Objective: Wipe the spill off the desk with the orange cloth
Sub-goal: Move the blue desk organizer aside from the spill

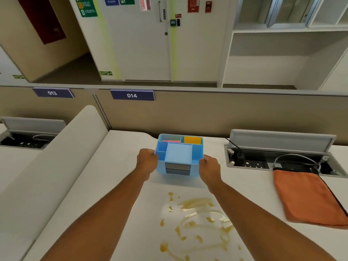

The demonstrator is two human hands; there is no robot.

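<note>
A brownish-yellow spill [197, 221] spreads in streaks and drops over the white desk [120, 185], between my forearms. The orange cloth [307, 196] lies flat at the desk's right side, untouched, its far end over the edge of a cable tray. A light blue desk organizer [178, 155] sits just beyond the spill. My left hand [146, 162] grips its left side and my right hand [210, 166] grips its right side. The organizer holds a yellow pad and a pink pen in its rear compartments.
An open cable tray [278, 162] with sockets and cables is recessed in the desk at the right, its grey lid raised. A beige partition [226, 113] labelled 014 runs behind the desk. A white curved divider [56, 166] borders the left side.
</note>
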